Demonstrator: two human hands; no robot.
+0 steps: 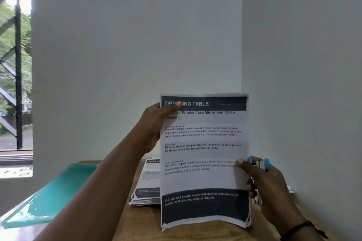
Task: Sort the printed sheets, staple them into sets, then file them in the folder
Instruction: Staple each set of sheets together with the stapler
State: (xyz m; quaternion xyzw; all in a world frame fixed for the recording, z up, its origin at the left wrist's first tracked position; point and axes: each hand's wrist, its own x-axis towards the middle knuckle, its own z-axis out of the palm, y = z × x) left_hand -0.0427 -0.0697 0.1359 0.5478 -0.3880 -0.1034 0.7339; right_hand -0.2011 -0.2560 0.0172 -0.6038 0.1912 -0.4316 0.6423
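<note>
I hold a thin set of printed sheets (203,158) upright in front of me; the top page is headed "DRESSING TABLE". My left hand (154,125) grips its upper left corner, thumb over the header. My right hand (268,188) pinches the right edge with the thumb while also holding a small blue and white stapler (259,164) behind the paper. The set's bottom edge rests near the wooden desk (141,221). A stack of other printed sheets (147,184) lies on the desk behind it. A teal folder (52,193) lies to the left.
White walls meet in a corner directly behind the desk and close on the right. A window with a dark metal grille (17,76) is at the far left. A dark band circles my right wrist (301,229).
</note>
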